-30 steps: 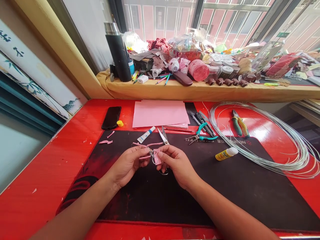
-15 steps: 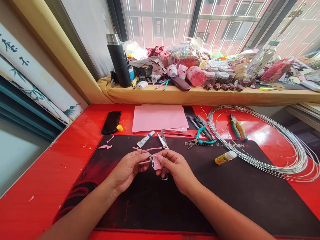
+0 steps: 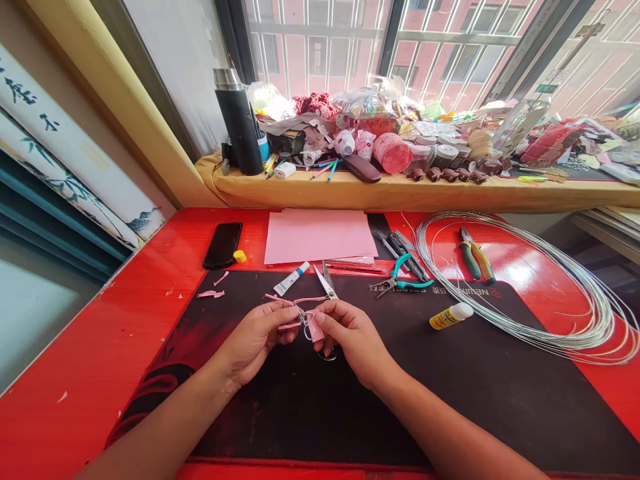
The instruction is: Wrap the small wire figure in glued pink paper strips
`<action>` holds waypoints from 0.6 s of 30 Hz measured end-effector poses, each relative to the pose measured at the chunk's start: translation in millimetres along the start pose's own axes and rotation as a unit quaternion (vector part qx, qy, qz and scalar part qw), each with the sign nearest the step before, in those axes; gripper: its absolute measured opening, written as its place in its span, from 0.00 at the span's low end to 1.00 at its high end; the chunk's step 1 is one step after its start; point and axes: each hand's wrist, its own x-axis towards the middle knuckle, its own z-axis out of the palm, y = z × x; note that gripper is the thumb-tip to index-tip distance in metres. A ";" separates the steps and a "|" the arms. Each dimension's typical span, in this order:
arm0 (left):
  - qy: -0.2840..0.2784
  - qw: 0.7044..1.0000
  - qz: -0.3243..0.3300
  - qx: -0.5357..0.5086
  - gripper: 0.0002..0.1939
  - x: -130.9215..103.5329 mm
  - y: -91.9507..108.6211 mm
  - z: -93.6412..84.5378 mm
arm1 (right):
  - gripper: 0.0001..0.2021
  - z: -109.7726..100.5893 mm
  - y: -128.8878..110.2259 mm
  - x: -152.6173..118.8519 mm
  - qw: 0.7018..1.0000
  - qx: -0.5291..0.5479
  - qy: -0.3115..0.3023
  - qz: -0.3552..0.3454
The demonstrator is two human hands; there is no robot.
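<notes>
Between thumb and fingers, my left hand (image 3: pixel 257 337) pinches a small wire figure (image 3: pixel 309 300) whose arms are wrapped in pink paper. Bare loops of silvery wire stick out on its right side, by the fingertips of the other hand. My right hand (image 3: pixel 357 340) is closed on a small pink paper strip (image 3: pixel 317 331), held against these loops. Under the hands lies a pair of scissors (image 3: pixel 325 283), blades pointing away; my right hand covers much of its handles. A white and blue tube (image 3: pixel 292 279) lies just beyond my left hand.
On the dark mat (image 3: pixel 310 413) lies a glue stick (image 3: pixel 451 316) at right, near teal pliers (image 3: pixel 397 277). A large wire coil (image 3: pixel 595 333) surrounds yellow-green pliers (image 3: pixel 477 257). Behind are pink paper sheets (image 3: pixel 320 237), a phone (image 3: pixel 223 245) and a cluttered sill (image 3: pixel 300 189).
Almost nothing differs. Both hands stay in place, with the pink strip and wire loops shifted very slightly between the fingertips.
</notes>
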 end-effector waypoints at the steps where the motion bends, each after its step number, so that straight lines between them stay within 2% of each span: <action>1: 0.001 1.000 0.001 0.002 0.21 -0.1 0.0 0.0 | 0.19 -0.1 0.1 0.1 1.000 -0.004 0.001 -0.001; 18: 0.011 1.000 0.015 0.023 0.20 -2.2 3.3 -2.5 | 0.19 -2.9 -1.1 -0.8 0.996 -0.089 -0.012 -0.016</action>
